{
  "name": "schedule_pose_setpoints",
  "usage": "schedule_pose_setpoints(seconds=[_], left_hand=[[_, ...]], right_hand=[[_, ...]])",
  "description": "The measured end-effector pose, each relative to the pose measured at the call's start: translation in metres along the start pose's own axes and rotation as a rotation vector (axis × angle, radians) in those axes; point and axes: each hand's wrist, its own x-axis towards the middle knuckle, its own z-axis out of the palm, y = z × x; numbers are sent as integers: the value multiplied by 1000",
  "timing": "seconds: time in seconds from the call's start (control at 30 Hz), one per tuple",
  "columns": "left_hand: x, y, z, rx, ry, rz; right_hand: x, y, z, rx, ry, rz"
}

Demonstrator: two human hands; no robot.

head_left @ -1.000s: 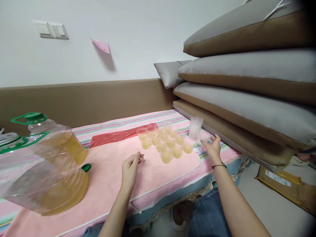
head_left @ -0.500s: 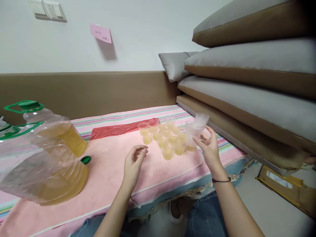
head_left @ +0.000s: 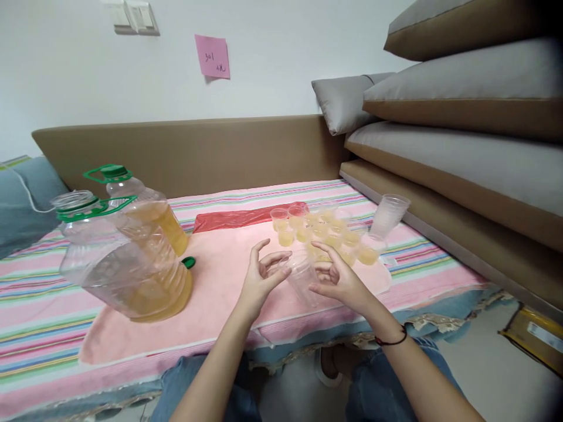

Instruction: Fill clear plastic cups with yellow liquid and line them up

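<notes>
A clear plastic cup (head_left: 301,284), tilted and possibly nested with others, is between my hands over the near part of the pink towel (head_left: 224,305). My left hand (head_left: 264,278) has its thumb and a fingertip at the cup's left rim, index finger raised. On the other side, my right hand (head_left: 338,278) curls its thumb and fingers against the cup. Just beyond, several cups of yellow liquid (head_left: 285,235) stand close together, partly hidden by my right hand. A stack of clear cups (head_left: 389,215) leans right of them.
Two big jugs of yellow liquid stand left: an uncapped front jug (head_left: 136,281) and a green-capped jug (head_left: 171,225) behind. A green cap (head_left: 189,262) lies beside them. Red plastic (head_left: 237,217) stretches behind the towel. Stacked cushions (head_left: 440,140) rise at right; a parcel (head_left: 532,340) lies on the floor.
The clear cups that were in my right hand by the cushions are now apart: a stack stands at right, and a cup is between both hands. The view has swung left.
</notes>
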Motion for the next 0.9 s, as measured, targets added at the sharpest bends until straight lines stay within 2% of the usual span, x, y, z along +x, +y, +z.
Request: schedule_pose_setpoints(seconds=[0.2,0.3,0.4,0.43,0.5,0.63,0.67,0.7,0.8,0.9], left_hand=[[-1,-2,3,-65,97,21],[2,2,-1,-151,236,52],[6,12,-10,-164,370,111],[7,15,-13,-148,397,132],[8,20,-19,-92,420,149],[8,16,-27,152,404,74],[9,12,-28,225,392,52],[9,8,-29,293,374,36],[11,-5,-31,451,285,9],[12,-13,-30,513,224,-5]], right_hand=[[-1,4,-5,-49,-11,18],[-4,4,-15,-86,-20,13],[-9,-2,-33,-34,21,-42],[-10,-4,-42,-4,74,-78],[-12,-8,-64,30,269,-177],[-14,1,-123,-97,912,-377],[-14,7,-139,-170,1075,-375],[-14,14,-155,-205,1180,-357],[-14,37,-193,-274,1324,-242],[-11,57,-213,-337,1324,-122]])
